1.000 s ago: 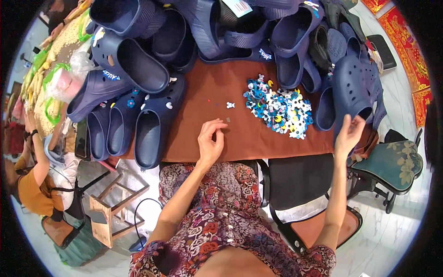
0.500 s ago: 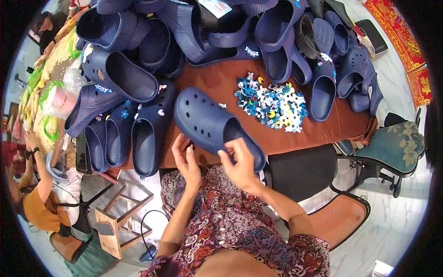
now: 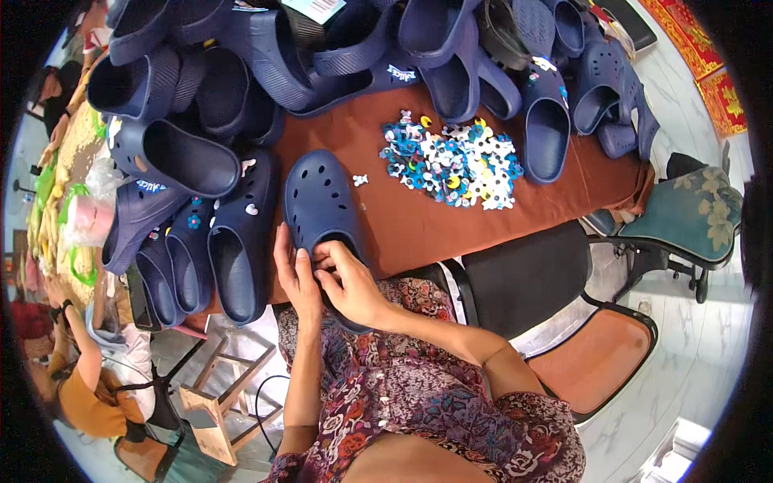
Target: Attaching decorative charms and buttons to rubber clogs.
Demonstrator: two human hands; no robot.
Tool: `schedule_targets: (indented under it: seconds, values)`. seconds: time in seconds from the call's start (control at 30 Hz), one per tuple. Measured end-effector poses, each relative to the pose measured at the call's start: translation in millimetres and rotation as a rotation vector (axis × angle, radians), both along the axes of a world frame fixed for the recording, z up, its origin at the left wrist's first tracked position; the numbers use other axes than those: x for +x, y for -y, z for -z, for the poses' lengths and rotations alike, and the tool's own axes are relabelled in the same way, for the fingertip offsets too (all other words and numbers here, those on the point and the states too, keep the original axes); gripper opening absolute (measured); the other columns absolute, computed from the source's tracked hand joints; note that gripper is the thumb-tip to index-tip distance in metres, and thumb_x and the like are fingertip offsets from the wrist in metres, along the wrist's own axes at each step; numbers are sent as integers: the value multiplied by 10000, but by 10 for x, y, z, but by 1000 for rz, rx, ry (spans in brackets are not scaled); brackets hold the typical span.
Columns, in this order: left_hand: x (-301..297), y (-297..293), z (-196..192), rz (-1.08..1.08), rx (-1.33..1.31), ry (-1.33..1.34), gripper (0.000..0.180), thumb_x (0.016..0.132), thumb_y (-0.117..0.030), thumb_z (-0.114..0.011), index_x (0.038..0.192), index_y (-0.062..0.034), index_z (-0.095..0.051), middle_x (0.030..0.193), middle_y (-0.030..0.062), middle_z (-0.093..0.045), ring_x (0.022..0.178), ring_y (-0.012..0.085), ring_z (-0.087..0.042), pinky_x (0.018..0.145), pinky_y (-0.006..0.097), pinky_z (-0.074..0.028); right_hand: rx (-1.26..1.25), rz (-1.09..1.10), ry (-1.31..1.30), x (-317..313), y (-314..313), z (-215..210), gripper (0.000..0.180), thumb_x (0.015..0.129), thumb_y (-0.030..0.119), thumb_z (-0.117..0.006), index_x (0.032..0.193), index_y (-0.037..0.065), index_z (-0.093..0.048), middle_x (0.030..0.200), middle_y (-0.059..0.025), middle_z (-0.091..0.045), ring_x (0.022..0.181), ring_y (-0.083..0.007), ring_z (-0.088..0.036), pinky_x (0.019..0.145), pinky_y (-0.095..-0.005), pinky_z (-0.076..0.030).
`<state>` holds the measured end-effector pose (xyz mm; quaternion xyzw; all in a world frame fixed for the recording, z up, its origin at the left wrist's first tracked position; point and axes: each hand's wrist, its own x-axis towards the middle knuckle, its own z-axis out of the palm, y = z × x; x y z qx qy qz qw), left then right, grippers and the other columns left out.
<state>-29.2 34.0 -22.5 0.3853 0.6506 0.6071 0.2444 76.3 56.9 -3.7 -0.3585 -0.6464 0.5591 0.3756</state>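
A navy blue clog with round holes in its upper stands toe away from me at the near edge of the brown-covered table. My right hand reaches over its foot opening and grips it, some fingertips hidden inside. Against the clog's left side, my left hand presses with its fingers and thumb, steadying it. Just right of the toe lies one small white charm. Farther right spreads a pile of small white, blue and yellow charms.
Several navy clogs are heaped along the far side; decorated clogs stand on the left. More clogs sit beyond the charm pile. A black chair and a wooden stool flank me. At far left, another person works.
The clog has turned from a slant to nearly upright, toe pointing away. My left hand has come onto its side, and my right hand has moved left with it. The view has shifted.
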Motion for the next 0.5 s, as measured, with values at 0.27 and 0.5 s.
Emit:
schedule_targets:
  seconds: [0.27,0.5]
  values:
    - [1,156,72,51,-27,-108,543,889,-86,-566,1402,10,-415,1437,201,-398,1347,324,-392,1128,411,-292,119,240,61,750,-257,-143,169,898,-6,-585,1061,17,-628,960,-122,-636,890,-226,-650,756,-328,-519]
    - [12,131,-25,23,-47,-364,532,818,38,-560,1343,-21,-502,1385,209,-458,1306,345,-436,1098,404,-324,568,665,668,1832,-918,187,316,858,2,-578,1171,-32,-561,1130,-197,-556,1084,-342,-506,957,-426,-393]
